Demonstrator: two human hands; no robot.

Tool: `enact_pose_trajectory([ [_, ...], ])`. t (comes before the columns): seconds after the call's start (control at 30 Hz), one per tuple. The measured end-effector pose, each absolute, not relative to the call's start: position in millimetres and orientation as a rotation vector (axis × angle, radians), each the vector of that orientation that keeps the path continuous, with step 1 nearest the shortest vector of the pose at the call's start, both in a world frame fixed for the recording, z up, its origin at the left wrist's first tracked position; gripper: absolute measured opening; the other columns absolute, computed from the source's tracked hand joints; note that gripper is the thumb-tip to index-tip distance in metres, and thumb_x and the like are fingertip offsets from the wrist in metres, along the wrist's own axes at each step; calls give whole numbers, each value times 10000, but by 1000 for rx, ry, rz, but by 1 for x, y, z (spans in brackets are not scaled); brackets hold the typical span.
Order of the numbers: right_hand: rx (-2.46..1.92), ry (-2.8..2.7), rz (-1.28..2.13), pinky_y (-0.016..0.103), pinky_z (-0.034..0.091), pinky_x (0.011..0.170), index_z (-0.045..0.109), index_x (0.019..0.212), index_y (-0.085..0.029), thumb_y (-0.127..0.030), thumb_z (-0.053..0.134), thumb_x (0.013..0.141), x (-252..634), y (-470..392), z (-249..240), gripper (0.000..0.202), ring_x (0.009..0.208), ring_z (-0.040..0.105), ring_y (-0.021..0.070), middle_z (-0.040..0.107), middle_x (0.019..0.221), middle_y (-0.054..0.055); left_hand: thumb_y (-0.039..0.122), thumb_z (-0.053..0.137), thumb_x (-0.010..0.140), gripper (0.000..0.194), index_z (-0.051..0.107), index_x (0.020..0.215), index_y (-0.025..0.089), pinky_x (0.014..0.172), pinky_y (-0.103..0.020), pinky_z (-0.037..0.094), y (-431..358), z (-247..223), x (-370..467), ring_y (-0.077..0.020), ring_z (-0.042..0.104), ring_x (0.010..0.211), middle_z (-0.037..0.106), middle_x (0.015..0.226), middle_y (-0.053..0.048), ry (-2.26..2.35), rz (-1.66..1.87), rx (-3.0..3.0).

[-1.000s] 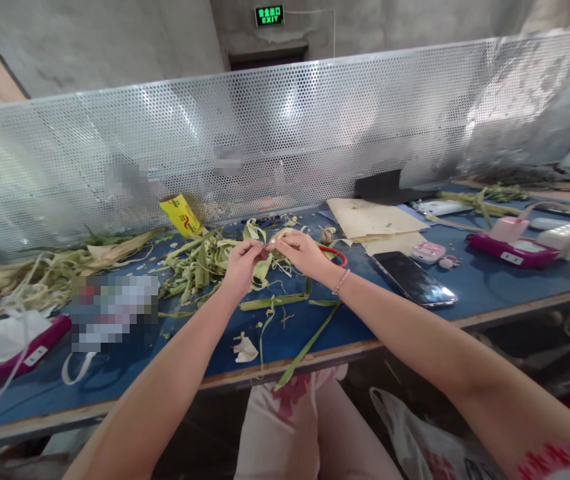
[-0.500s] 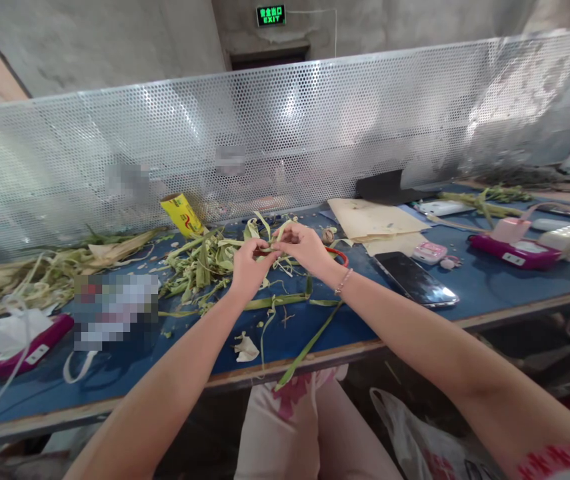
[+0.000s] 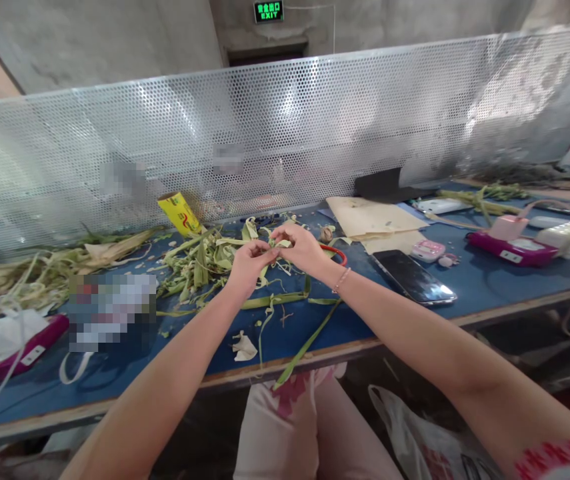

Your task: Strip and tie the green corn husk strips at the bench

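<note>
My left hand point(image 3: 249, 268) and my right hand point(image 3: 303, 252) meet over the middle of the blue table, fingertips touching. Both are closed in a pinch on a small pale-green plant piece point(image 3: 273, 243), mostly hidden by the fingers. To the left of my hands and partly behind them lies a tangled heap of wilted green leaves and stems point(image 3: 199, 264). A red ring-shaped loop point(image 3: 335, 253) shows beside my right hand. Nearer to me, a long green leaf strip point(image 3: 305, 347) hangs over the table edge, with a dry whitish scrap point(image 3: 243, 347) left of it.
A yellow box point(image 3: 179, 213) stands behind the heap, before a perforated metal screen point(image 3: 265, 133). To the right lie a black phone point(image 3: 415, 277), a pink case point(image 3: 427, 250), brown paper point(image 3: 375, 220) and a purple device point(image 3: 512, 250). Another purple device point(image 3: 22, 347) sits at left.
The fingers have shifted slightly around the plant piece, and the upright leaf end above them shows less. Both hands stay pinched together in nearly the same place.
</note>
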State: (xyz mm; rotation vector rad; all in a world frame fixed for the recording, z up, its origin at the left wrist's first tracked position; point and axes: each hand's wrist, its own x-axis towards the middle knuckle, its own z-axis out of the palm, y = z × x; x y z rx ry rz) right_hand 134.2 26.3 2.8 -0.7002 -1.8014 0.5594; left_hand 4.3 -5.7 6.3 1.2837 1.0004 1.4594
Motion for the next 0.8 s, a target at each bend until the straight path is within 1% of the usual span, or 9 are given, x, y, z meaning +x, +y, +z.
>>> enact_pose_trajectory([
  [0.17,-659,-1902,459,289,442,690,530,778,-171,-108,534,610,134,26,2,180,717,505,128,516,804,24,267,741,482,274,513,541,127,524,-204,411,-10,9,7,-56,484,472,531,478,29,1005,1426,1236],
  [0.2,-655,-1914,449,299,444,703,524,791,-168,-125,554,612,134,25,2,187,728,504,134,509,801,27,267,731,499,262,512,537,128,520,-201,409,-9,9,6,-52,476,466,521,472,32,1008,1438,1235],
  [0.27,-641,-1936,458,325,442,740,510,871,-166,-181,609,602,135,24,3,286,777,504,152,508,831,37,264,711,529,242,511,526,129,516,-194,405,-6,7,6,-43,459,457,499,463,40,1025,1485,1237],
  [0.33,-619,-1928,550,338,438,769,481,972,-174,-243,619,620,136,26,4,384,850,505,167,512,904,55,258,704,539,233,510,517,130,513,-188,401,-3,6,5,-38,450,452,488,459,45,1037,1525,1243],
  [0.4,-622,-1862,752,328,443,767,465,1004,-184,-276,547,691,137,30,3,337,883,511,162,519,945,59,260,703,539,230,516,522,128,516,-186,402,0,6,4,-40,462,458,502,467,39,1027,1535,1236],
  [0.5,-692,-1725,1196,308,465,716,498,887,-186,-284,427,769,141,37,2,170,782,553,137,557,867,39,268,711,534,223,544,560,122,542,-196,418,2,7,2,-51,495,484,534,486,24,997,1526,1181],
  [0.6,-740,-1742,1572,299,477,622,517,753,-170,-335,414,788,147,41,2,197,610,563,126,588,716,29,262,726,513,233,559,581,116,574,-211,438,3,8,0,-59,517,512,550,506,16,967,1536,1119],
  [0.7,-742,-1767,1614,251,435,497,504,644,-166,-364,499,747,152,42,2,223,473,489,95,546,567,-4,238,731,505,226,562,584,112,587,-214,444,5,8,-2,-60,526,530,552,521,13,953,1541,1096],
  [0.8,-706,-1675,1521,208,378,449,473,589,-166,-327,577,685,153,44,3,214,425,412,60,466,490,-47,223,729,510,218,552,577,113,582,-208,441,7,8,-5,-55,522,530,544,522,15,949,1540,1100],
])
